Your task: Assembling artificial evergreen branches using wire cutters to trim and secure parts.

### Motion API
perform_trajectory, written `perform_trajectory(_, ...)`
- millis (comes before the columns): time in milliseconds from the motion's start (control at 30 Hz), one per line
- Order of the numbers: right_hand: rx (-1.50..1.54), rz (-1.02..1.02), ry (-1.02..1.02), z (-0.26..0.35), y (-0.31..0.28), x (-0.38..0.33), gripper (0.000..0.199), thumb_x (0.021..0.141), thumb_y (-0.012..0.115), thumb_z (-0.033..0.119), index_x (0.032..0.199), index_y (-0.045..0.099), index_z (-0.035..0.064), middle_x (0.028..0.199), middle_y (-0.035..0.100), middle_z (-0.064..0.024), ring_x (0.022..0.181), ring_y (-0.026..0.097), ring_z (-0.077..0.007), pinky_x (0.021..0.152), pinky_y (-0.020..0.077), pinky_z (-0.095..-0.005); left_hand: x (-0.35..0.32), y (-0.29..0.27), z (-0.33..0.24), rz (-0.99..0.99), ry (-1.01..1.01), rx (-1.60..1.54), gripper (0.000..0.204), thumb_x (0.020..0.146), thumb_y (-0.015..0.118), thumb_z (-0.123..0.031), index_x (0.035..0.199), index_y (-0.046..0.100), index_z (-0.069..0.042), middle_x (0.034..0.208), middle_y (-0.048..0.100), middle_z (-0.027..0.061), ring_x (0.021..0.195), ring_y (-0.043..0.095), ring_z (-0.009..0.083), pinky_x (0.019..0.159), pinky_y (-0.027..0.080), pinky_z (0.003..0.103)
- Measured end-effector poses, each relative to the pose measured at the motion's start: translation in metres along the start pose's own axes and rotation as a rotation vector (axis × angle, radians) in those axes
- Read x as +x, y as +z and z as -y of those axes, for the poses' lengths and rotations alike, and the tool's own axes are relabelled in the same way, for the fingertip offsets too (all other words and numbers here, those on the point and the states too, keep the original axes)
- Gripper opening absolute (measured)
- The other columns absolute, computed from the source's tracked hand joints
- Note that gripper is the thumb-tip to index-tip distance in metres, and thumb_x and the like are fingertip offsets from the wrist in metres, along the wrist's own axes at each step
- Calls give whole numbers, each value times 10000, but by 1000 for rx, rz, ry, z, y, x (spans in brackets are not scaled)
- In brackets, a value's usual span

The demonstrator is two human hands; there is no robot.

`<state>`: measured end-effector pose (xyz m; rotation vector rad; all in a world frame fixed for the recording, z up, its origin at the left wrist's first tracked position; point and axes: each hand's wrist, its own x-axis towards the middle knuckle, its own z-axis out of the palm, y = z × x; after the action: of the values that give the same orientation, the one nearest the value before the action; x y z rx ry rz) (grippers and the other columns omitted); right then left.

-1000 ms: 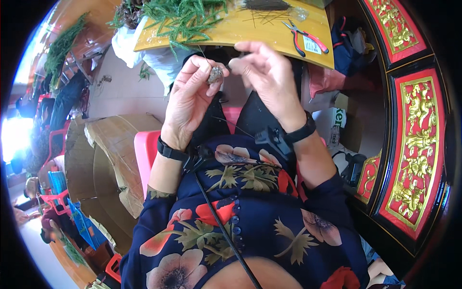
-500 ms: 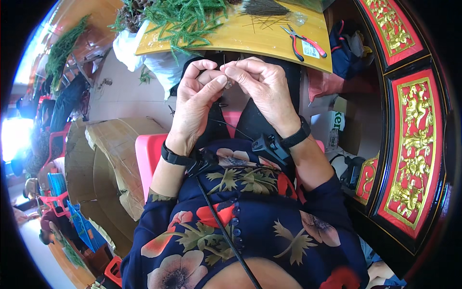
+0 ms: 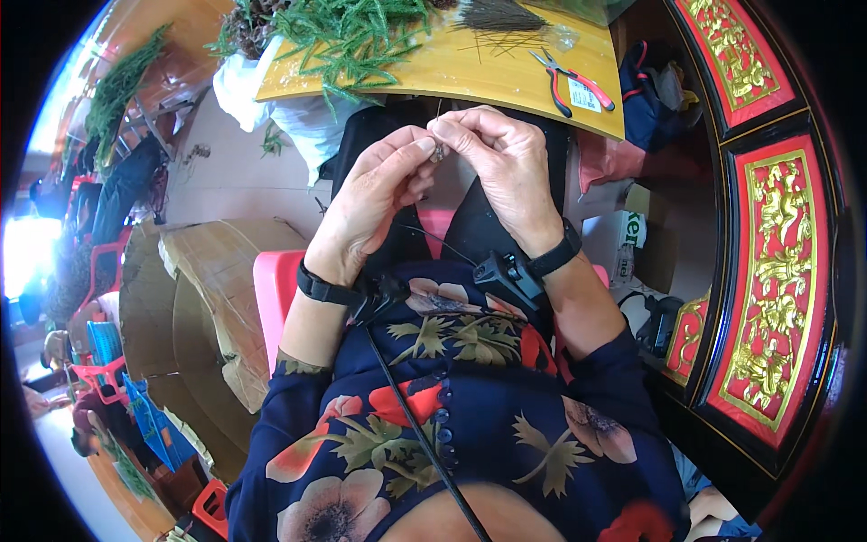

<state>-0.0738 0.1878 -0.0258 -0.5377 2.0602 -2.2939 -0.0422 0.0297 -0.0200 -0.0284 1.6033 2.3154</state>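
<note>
My left hand (image 3: pixel 384 181) and my right hand (image 3: pixel 497 149) meet over my lap, just in front of the table edge. Thumbs and fingertips of both are pinched together around a small grey-brown piece (image 3: pixel 440 153), perhaps a little pinecone, mostly hidden by the fingers. A thin dark wire (image 3: pixel 439 110) sticks up from between the fingertips, where my right thumb and forefinger press on it. The left fingers are curled inward beneath the piece.
Ahead stands a yellow table (image 3: pixel 433 77) with green pine sprigs (image 3: pixel 352 41), pinecones (image 3: pixel 248 29), a bundle of dark wires (image 3: pixel 497 16) and red-black pliers (image 3: pixel 571 83). An open cardboard box (image 3: pixel 199 307) is at my left; a carved red-gold panel (image 3: pixel 768 280) is at right.
My left hand has turned, its raised fingers curling in against the piece. Both fingertips have shifted slightly right, and the wire now leans more.
</note>
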Motion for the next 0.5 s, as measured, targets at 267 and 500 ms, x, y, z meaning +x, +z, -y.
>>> perform_trajectory(267, -321, 16, -365, -1, -1, 2, 90, 799, 659, -21, 886, 678, -6, 883, 665, -70, 748, 626, -130, 663, 500, -234, -1, -1, -1, -51, -1, -115, 163, 943, 484, -221, 908, 529, -68, 710, 387, -49, 612, 338, 46, 507, 241, 192)
perform_trajectory(500, -549, 84, -679, -5, -10, 9, 186, 747, 672, -64, 913, 683, 20, 1019, 645, -108, 775, 649, -196, 703, 524, -249, 3, -5, 3, -91, -61, -120, 149, 932, 487, -212, 882, 525, -76, 683, 363, -54, 586, 315, 43, 493, 234, 195)
